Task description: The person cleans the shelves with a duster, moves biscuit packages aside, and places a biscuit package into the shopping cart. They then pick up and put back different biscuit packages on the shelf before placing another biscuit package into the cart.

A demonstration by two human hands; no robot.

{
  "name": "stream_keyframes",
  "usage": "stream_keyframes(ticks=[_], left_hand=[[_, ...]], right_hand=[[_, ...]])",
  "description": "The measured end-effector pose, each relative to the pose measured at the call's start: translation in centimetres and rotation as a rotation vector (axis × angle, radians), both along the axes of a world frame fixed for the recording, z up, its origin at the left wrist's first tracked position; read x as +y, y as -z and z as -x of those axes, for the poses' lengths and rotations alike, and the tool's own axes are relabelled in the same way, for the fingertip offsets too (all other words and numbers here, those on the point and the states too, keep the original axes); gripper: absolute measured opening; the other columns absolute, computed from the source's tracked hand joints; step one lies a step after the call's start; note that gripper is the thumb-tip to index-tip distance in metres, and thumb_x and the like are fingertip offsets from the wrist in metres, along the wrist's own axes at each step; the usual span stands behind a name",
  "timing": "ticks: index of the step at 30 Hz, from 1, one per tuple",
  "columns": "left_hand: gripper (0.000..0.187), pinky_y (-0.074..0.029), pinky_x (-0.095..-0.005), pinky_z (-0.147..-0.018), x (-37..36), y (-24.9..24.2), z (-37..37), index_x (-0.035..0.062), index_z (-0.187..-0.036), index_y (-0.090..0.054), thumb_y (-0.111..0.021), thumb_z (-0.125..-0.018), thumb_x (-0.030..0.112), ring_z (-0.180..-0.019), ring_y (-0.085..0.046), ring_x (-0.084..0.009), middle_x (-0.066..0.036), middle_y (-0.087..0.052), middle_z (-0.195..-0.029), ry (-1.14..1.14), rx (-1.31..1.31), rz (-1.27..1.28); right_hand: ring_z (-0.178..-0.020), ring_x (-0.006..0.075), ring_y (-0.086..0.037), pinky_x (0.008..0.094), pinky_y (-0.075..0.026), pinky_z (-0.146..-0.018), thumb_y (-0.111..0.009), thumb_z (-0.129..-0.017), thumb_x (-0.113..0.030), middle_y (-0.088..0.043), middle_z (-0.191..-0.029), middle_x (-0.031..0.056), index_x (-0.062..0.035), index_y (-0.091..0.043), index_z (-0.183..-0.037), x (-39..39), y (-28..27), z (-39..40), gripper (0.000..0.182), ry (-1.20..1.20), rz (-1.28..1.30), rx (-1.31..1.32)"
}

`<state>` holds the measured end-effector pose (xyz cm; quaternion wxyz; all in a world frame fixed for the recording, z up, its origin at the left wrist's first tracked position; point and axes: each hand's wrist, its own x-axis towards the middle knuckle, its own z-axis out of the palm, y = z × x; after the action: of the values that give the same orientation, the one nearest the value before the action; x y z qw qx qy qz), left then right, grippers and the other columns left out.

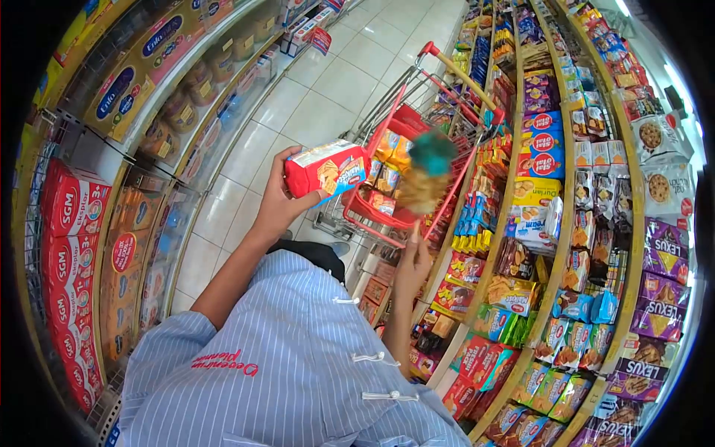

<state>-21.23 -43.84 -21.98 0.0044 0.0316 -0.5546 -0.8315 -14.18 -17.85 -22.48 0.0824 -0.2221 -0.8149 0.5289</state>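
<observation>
My left hand is closed round a red pack of Malkist crackers, thumb on its front and fingers behind. The pack is tilted, raised above the floor next to the trolley. In my right hand is the thin handle of a duster, its fluffy teal and tan head pointing away from me. Motion blurs that head, which partly covers the trolley's load. Below and beyond both hands, the red shopping trolley holds several orange, yellow and red snack packs.
Biscuit shelves filled with packs run close along my right. On the left, shelves carry red SGM boxes and Enfa boxes. A white tiled floor lies between them. The trolley's yellow handle points toward the right shelves.
</observation>
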Motion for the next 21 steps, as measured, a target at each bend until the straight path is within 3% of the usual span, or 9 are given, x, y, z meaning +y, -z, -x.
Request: stream_keyframes(ticks=[2, 4, 5, 10, 12, 14, 16, 20, 21], left_hand=[[0.08, -0.046, -0.0322, -0.098, 0.2, -0.2, -0.6, 0.0057, -0.138, -0.03, -0.077, -0.074, 0.002, -0.116, -0.053, -0.0195, -0.013, -0.049, -0.125, -0.025, -0.003, 0.029], [0.08, -0.046, -0.0327, -0.098, 0.4, -0.1, -0.6, 0.006, -0.139, -0.03, -0.076, -0.074, 0.002, -0.117, -0.052, -0.02, -0.013, -0.048, -0.125, 0.005, -0.016, 0.015], [0.081, -0.044, -0.0328, -0.099, 0.4, 0.2, -0.7, 0.0059, -0.139, -0.03, -0.077, -0.073, 0.002, -0.117, -0.052, -0.0204, -0.013, -0.048, -0.126, 0.021, 0.096, 0.071], [0.087, -0.042, -0.0352, -0.102, 0.8, -0.5, -1.5, 0.0045, -0.141, -0.03, -0.079, -0.069, 0.003, -0.123, -0.048, -0.0226, -0.011, -0.045, -0.133, -0.027, 0.132, 0.244], [0.088, -0.043, -0.0357, -0.099, 0.3, -1.1, -1.7, 0.0037, -0.14, -0.034, -0.082, -0.066, 0.009, -0.123, -0.048, -0.0248, -0.014, -0.046, -0.131, -0.041, 0.264, 0.575], [0.087, -0.043, -0.0363, -0.098, -0.2, -1.0, -1.5, 0.0047, -0.139, -0.036, -0.082, -0.066, 0.012, -0.122, -0.05, -0.0268, -0.016, -0.048, -0.129, -0.035, 0.318, 0.607], [0.086, -0.045, -0.038, -0.097, -1.4, -1.0, -1.2, 0.0074, -0.139, -0.037, -0.08, -0.064, 0.009, -0.12, -0.052, -0.0307, -0.018, -0.051, -0.127, 0.048, 0.582, 0.864], [0.085, -0.048, -0.0415, -0.091, -1.8, -0.4, -0.8, 0.0101, -0.13, -0.037, -0.082, -0.058, 0.007, -0.112, -0.056, -0.0379, -0.023, -0.053, -0.123, 0.026, 0.739, 0.763], [0.084, -0.049, -0.0411, -0.09, -2.0, -0.8, -0.8, 0.0104, -0.128, -0.036, -0.082, -0.058, 0.006, -0.111, -0.057, -0.0387, -0.023, -0.053, -0.123, 0.044, 0.752, 0.793]], right_hand=[[-0.07, 0.0201, -0.06, 0.0324, -0.046, -0.064, -0.05, -0.099, -0.017, -0.061, -0.077, 0.011, -0.0016, -0.063, -0.116, -1.8, -0.6, -1.8, 0.026, -0.002, 0.01, 0.042], [-0.073, 0.0131, -0.059, 0.0327, -0.045, -0.066, -0.05, -0.1, -0.02, -0.063, -0.078, 0.0072, 0.0001, -0.063, -0.117, -3.4, -0.7, -2.6, 0.029, -0.45, -0.452, 0.366], [-0.084, 0.0143, -0.061, 0.0346, -0.047, -0.072, -0.049, -0.101, -0.023, -0.067, -0.089, 0.0079, 0.001, -0.062, -0.119, -3.3, -1.1, -3.2, 0.033, -0.578, -0.445, 0.082], [-0.072, 0.0102, -0.058, 0.0308, -0.045, -0.062, -0.049, -0.101, -0.024, -0.064, -0.08, 0.0029, 0.0006, -0.063, -0.118, -0.2, 3.1, -1.8, 0.033, -0.145, -0.249, 0.193], [-0.063, 0.0058, -0.053, 0.0259, -0.041, -0.055, -0.049, -0.101, -0.023, -0.066, -0.079, 0.0012, 0.001, -0.064, -0.117, -0.5, 0.3, -2.7, 0.032, 0.049, 0.19, 0.148], [-0.061, 0.0045, -0.049, 0.0237, -0.039, -0.054, -0.051, -0.1, -0.022, -0.064, -0.077, 0.0026, -0.001, -0.066, -0.112, -0.5, -0.8, -3.3, 0.029, -0.002, 0.12, 0.172], [-0.058, 0.007, -0.047, 0.0258, -0.038, -0.052, -0.055, -0.098, -0.024, -0.058, -0.07, 0.004, -0.0034, -0.069, -0.108, -0.8, -2.1, -3.1, 0.027, -0.489, -0.366, 0.281], [-0.058, 0.0121, -0.052, 0.0275, -0.042, -0.055, -0.06, -0.095, -0.026, -0.063, -0.071, 0.0087, -0.0045, -0.069, -0.108, 2.3, 0.4, -0.7, 0.027, -0.205, -0.177, -0.081], [-0.061, 0.0091, -0.051, 0.0273, -0.042, -0.055, -0.06, -0.095, -0.027, -0.062, -0.07, 0.0072, -0.0021, -0.068, -0.108, 2.5, -0.6, -0.9, 0.029, -0.175, -0.355, -0.09]])
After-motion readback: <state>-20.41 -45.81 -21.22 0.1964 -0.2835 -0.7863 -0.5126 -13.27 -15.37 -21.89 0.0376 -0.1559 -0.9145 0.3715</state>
